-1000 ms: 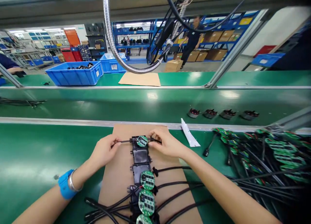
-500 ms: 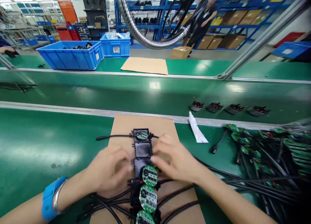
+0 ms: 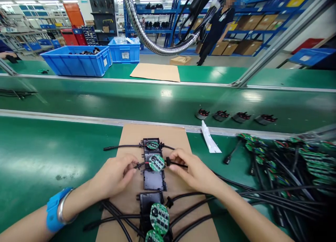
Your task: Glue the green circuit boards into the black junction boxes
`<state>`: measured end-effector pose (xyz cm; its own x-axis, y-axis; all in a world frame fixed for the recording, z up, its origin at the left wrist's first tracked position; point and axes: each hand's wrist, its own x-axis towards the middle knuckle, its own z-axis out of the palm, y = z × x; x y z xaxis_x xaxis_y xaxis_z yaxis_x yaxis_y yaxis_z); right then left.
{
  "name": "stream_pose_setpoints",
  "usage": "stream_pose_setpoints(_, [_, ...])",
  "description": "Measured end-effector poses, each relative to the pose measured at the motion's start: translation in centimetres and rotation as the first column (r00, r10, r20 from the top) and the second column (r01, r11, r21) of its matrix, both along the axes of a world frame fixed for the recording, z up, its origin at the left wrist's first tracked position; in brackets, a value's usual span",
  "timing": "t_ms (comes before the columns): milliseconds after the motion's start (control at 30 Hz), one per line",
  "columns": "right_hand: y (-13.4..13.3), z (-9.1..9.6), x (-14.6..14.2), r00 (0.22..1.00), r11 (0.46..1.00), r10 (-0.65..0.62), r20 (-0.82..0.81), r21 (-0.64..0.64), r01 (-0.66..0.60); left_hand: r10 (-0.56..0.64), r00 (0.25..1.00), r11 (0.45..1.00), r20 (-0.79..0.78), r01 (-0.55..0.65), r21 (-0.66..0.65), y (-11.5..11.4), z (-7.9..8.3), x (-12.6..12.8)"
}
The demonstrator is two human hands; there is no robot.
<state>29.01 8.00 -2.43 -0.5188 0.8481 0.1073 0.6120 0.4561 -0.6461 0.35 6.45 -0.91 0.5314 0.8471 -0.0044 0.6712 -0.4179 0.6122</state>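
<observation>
A round green circuit board (image 3: pixel 156 163) sits over the second black plastic housing (image 3: pixel 147 155) in a column of housings on a cardboard sheet (image 3: pixel 128 133). My left hand (image 3: pixel 115 177) pinches the thin black cable at the board's left side. On the other side, my right hand (image 3: pixel 185 168) grips the thicker black cable (image 3: pixel 174 163) close to its collar. Another round board (image 3: pixel 152 145) lies in the top housing, with cables out both sides. The third housing (image 3: pixel 153 180) is bare inside. Nearer me, more round boards (image 3: pixel 159 218) rest over a lower housing (image 3: pixel 149 199).
Circuit boards with black cables (image 3: pixel 283 165) are heaped at the right. A white tube (image 3: pixel 210 139) lies beside the cardboard, and several motor-like parts (image 3: pixel 221 115) stand behind it. Blue bins (image 3: pixel 78 62) are on the far bench. A metal hose (image 3: pixel 147 39) hangs overhead. A person (image 3: pixel 217 25) stands beyond.
A round board with its cables has moved from the near stack up to the second housing, held by both hands. The person in the background has shifted.
</observation>
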Motion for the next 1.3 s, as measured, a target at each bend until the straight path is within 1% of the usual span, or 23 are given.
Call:
stream_pose_setpoints(33, [0.4,-0.6,0.2,1.0,0.997,-0.008,0.024,0.073,0.006,0.003,0.999,0.998,-0.043,0.0,0.07,0.5,-0.6,0.0])
stream_pose_setpoints(100, [1.0,-1.7,0.3,0.998,0.982,-0.022,0.067,0.19,0.008,-0.004,0.993,0.987,-0.122,0.023,0.159,1.3,-1.8,0.1])
stream_pose_setpoints(200, [1.4,-3.0,0.1,0.994,0.969,-0.04,0.102,0.246,0.014,-0.001,0.972,0.969,-0.233,0.059,0.239,2.0,-3.1,0.2])
stream_pose_setpoints(267, [1.4,-3.0,-0.1,0.99,0.963,-0.058,0.131,0.27,0.021,0.015,0.954,0.95,-0.299,0.079,0.301,2.0,-3.2,0.3])
stream_pose_setpoints(300, [1.1,-2.7,-0.1,0.986,0.958,-0.076,0.148,0.286,0.03,0.024,0.95,0.941,-0.312,0.084,0.329,1.8,-3.0,0.3])
stream_pose_setpoints(367, [0.1,-1.6,-0.4,0.978,0.945,-0.116,0.173,0.322,0.055,0.023,0.964,0.935,-0.266,0.074,0.348,1.0,-2.1,0.4])
stream_pose_setpoints(400, [-0.8,-0.9,-0.7,0.978,0.946,-0.116,0.173,0.32,0.055,-0.007,0.977,0.947,-0.214,0.075,0.312,0.3,-1.5,0.5])
stream_pose_setpoints(433, [-1.8,-0.1,-1.1,0.981,0.958,-0.09,0.169,0.286,0.039,-0.056,0.987,0.965,-0.151,0.092,0.245,-0.4,-0.8,0.5])
stream_pose_setpoints(467, [-2.9,0.6,-1.7,0.986,0.975,-0.042,0.16,0.221,0.006,-0.117,0.989,0.981,-0.089,0.129,0.148,-1.2,-0.2,0.6])
stream_pose_setpoints(500, [-4.0,1.2,-2.3,0.989,0.991,0.022,0.148,0.126,-0.041,-0.179,0.983,0.983,-0.039,0.181,0.035,-2.0,0.3,0.7])
stream_pose_setpoints(567, [-6.0,1.8,-3.6,0.985,0.991,0.128,0.115,-0.049,-0.123,-0.249,0.969,0.956,0.014,0.248,-0.159,-3.3,0.9,0.8])
stream_pose_setpoints(600, [-6.8,1.9,-4.2,0.982,0.984,0.158,0.105,-0.1,-0.148,-0.257,0.966,0.941,0.017,0.255,-0.224,-3.9,0.9,0.8])
stream_pose_setpoints(633, [-7.3,1.9,-4.7,0.98,0.98,0.175,0.098,-0.113,-0.164,-0.255,0.967,0.932,0.015,0.249,-0.265,-4.2,0.9,0.8])
stream_pose_setpoints(700, [-7.8,1.7,-5.1,0.977,0.979,0.195,0.087,-0.074,-0.189,-0.248,0.969,0.92,0.024,0.243,-0.308,-4.5,0.6,0.7])
stream_pose_setpoints(767, [-7.6,1.6,-4.7,0.977,0.979,0.2,0.079,-0.057,-0.196,-0.243,0.968,0.911,0.056,0.248,-0.329,-4.3,0.4,0.5])
stream_pose_setpoints(800, [-7.2,1.7,-4.2,0.979,0.979,0.193,0.066,-0.079,-0.187,-0.228,0.97,0.913,0.078,0.241,-0.328,-4.1,0.4,0.4])
stream_pose_setpoints(867, [-6.2,1.7,-2.9,0.987,0.976,0.155,0.03,-0.157,-0.148,-0.175,0.979,0.934,0.108,0.2,-0.296,-3.4,0.4,0.2])
stream_pose_setpoints(933, [-5.1,1.3,-1.6,0.996,0.981,0.087,0.003,-0.175,-0.085,-0.112,0.99,0.972,0.085,0.127,-0.199,-2.5,0.2,0.0])
stream_pose_setpoints(1000, [-4.1,0.5,-0.7,0.999,0.994,0.034,-0.005,-0.103,-0.034,-0.092,0.996,0.993,0.012,0.093,-0.068,-1.8,-0.3,0.1])
stream_pose_setpoints(1067, [-3.6,-0.5,-0.3,1.0,0.999,0.029,0.008,-0.014,-0.029,-0.115,0.991,0.993,-0.065,0.117,0.033,-1.5,-1.0,0.2])
stream_pose_setpoints(1133, [-3.5,-1.2,-0.2,0.998,0.997,0.053,0.041,0.05,-0.055,-0.14,0.985,0.985,-0.097,0.149,0.092,-1.4,-1.7,0.4])
stream_pose_setpoints(1200, [-3.6,-1.4,-0.2,0.993,0.994,0.068,0.094,0.076,-0.075,-0.134,0.987,0.979,-0.087,0.146,0.144,-1.5,-2.3,0.6])
stream_pose_setpoints(1300, [-3.8,-1.5,-0.3,0.979,0.99,0.05,0.199,0.119,-0.074,-0.113,0.984,0.976,-0.135,0.135,0.17,-1.6,-2.7,0.9])
